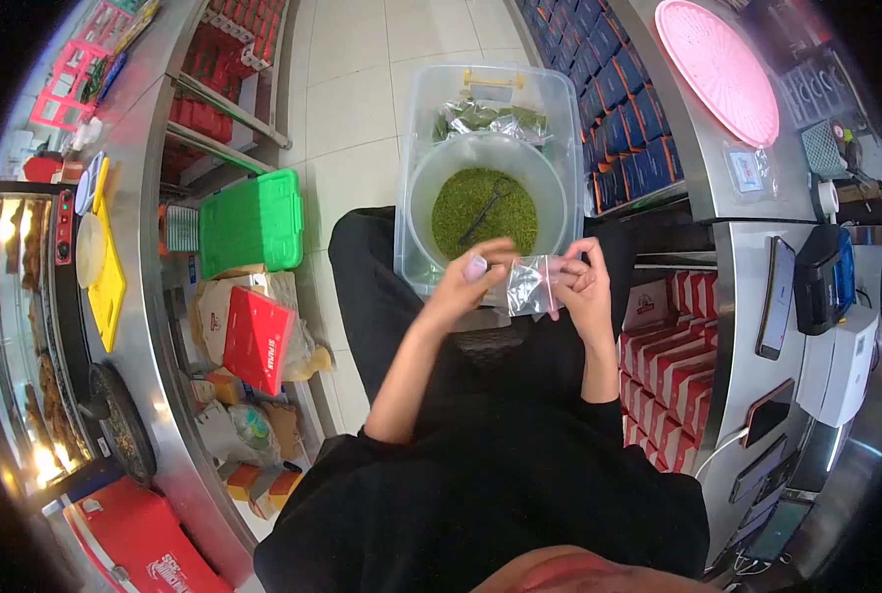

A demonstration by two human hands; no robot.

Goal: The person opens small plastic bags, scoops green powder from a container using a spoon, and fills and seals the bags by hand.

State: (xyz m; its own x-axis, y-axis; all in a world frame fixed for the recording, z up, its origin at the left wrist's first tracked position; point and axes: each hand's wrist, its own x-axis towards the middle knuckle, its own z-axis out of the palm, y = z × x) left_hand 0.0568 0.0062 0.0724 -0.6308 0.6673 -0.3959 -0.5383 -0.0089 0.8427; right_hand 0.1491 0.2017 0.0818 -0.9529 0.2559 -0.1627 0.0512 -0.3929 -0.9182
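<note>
Sitting between a steel counter on my left (149,232) and another on my right (745,282), I have a clear plastic bin (409,119) between my knees. On my left, a bright green container (253,222) stands on the lower shelf. Inside the bin sits a translucent round tub (422,193), with a broad bed of green flakes (451,203) in its bottom. Beyond that tub, at the bin's far end, lie clear packets (505,121) with green contents. My left hand (468,282) is at the tub's near side; I cannot tell whether its fingers are parted or pressed together, and a pale lilac patch among them is too blurred to name. My right hand (581,282) has thumb and fingers pinched on the edge of a small clear bag (529,287), which hangs between my two hands, near the tub's rim. Thinnest of all, a dark spoon (484,215) lies slantwise on the flakes.
</note>
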